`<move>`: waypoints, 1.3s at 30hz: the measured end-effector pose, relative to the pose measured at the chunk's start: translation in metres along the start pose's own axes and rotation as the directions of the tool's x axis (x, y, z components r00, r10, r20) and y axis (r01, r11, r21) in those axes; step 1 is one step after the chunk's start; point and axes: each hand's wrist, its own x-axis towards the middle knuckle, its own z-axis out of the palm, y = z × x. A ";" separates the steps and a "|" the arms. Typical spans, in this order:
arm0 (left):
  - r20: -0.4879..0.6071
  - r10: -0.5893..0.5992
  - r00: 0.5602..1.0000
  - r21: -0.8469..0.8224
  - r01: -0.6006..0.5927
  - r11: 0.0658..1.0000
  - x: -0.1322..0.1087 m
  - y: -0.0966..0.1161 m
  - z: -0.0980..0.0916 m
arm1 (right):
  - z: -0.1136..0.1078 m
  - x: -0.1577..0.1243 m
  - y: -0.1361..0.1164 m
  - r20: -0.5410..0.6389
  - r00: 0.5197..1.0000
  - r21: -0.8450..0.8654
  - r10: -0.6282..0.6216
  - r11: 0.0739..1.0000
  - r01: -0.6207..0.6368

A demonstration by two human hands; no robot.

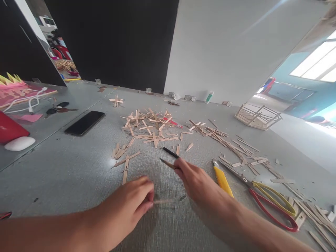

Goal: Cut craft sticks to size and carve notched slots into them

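My left hand (136, 199) is closed in a pinch low in the middle of the view. A thin pale wooden stick (165, 201), smeared by motion, juts to the right from its fingertips. To the right and a little farther off, my right hand (190, 173) closes around a slim pointed tool (168, 163), brownish, its tip toward the upper left; its exact kind is unclear. Right beside those fingers is a black pen-like tool (170, 152); whether it is held or lies on the table, I cannot tell. Two joined wooden sticks (126, 168) lie beyond my left hand.
Wooden stick pieces and star shapes (149, 126) cover the middle of the grey table (86, 168). A yellow cutter (222, 179) and scissors (273, 199) lie at right. A stick frame (258, 117) stands at back right, a phone (85, 123) at left.
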 end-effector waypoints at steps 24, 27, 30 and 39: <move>0.339 -0.155 0.928 -0.253 0.249 0.935 0.009 0.024 -0.029 | -0.043 -0.051 -0.014 -0.002 0.991 0.099 -0.134 0.986 0.133; 0.376 -0.147 0.915 -0.241 0.250 0.938 0.013 0.013 -0.024 | -0.031 -0.053 -0.014 0.102 0.968 0.059 -0.230 0.973 0.224; 0.390 -0.137 0.910 -0.249 0.247 0.936 0.013 0.008 -0.021 | -0.014 -0.060 -0.012 0.125 0.963 0.008 -0.240 0.970 0.241; 0.523 -0.106 0.845 -0.292 0.296 0.909 0.023 0.007 -0.027 | -0.001 -0.065 -0.013 0.138 0.958 0.036 -0.251 0.968 0.249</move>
